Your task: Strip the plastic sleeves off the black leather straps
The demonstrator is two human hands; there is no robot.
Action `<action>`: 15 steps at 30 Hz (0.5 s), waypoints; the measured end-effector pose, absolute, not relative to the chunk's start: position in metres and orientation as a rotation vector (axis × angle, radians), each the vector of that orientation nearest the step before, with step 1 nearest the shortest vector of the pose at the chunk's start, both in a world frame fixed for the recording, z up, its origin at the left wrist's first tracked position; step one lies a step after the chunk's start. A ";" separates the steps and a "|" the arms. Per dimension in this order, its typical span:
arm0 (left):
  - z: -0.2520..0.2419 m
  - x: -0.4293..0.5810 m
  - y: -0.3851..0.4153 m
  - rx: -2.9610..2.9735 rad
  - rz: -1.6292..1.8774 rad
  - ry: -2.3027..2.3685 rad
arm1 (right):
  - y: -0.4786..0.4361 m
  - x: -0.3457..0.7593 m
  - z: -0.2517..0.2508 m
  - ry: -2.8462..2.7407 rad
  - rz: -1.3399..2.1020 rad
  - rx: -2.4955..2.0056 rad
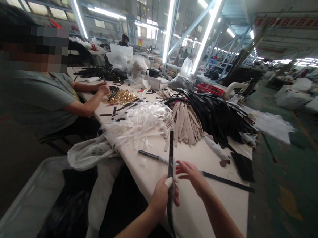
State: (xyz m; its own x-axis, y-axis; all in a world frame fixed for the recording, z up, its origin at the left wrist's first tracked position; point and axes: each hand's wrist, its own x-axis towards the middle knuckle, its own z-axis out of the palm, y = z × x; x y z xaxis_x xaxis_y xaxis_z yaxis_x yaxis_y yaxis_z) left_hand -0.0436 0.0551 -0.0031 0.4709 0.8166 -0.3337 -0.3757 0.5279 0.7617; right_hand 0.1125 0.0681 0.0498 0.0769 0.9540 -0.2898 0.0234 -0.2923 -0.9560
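My left hand (161,197) is closed round a long black strap (171,149) that stands up from my fist and hangs down below it off the table's near edge. My right hand (191,174) is just to the right of the strap, its fingers pointing at it near a pale wrapped patch; whether they pinch it I cannot tell. Under my hands lies another long black strap (225,181) flat on the white table (218,206).
Heaps of white strips (139,123), tan strips (186,124) and black straps (216,114) cover the table's middle. A co-worker in a grey shirt (37,99) sits at the left by gold fittings (119,97). A red basket (210,89) stands farther back. A white bag (90,152) hangs at the left edge.
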 end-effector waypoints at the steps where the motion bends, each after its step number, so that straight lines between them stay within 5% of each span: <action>1: -0.003 -0.043 0.050 0.708 0.769 0.759 | 0.089 0.110 0.052 -1.045 1.340 -1.475; 8: 0.026 -0.058 0.066 0.812 0.774 0.720 | 0.126 0.086 0.081 -1.252 1.324 -1.313; 15: 0.055 -0.057 0.065 1.097 0.575 0.588 | 0.092 0.139 0.168 -0.992 0.841 -1.239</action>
